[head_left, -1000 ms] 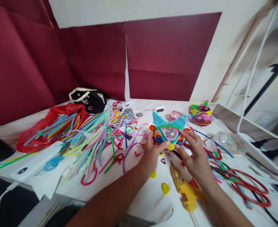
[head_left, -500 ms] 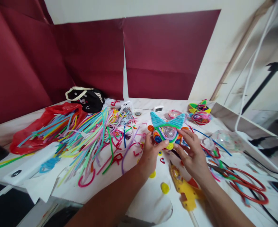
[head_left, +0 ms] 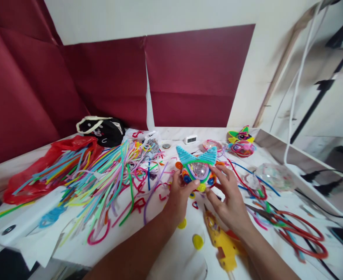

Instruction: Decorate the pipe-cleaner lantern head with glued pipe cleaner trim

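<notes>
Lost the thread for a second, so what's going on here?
The person's left hand and right hand are holding a colourful craft figure with blue pointed ears. A yellow glue gun lies nearer the camera, red-handled scissors to the right, and a pile of colourful fuzzy stems to the left.

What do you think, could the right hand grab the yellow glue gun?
Probably yes: the yellow glue gun lies close to the right hand, partly hidden by the forearm. Nothing seems in the way, but that hand helps hold the blue-eared craft and would first need to let go.
</notes>
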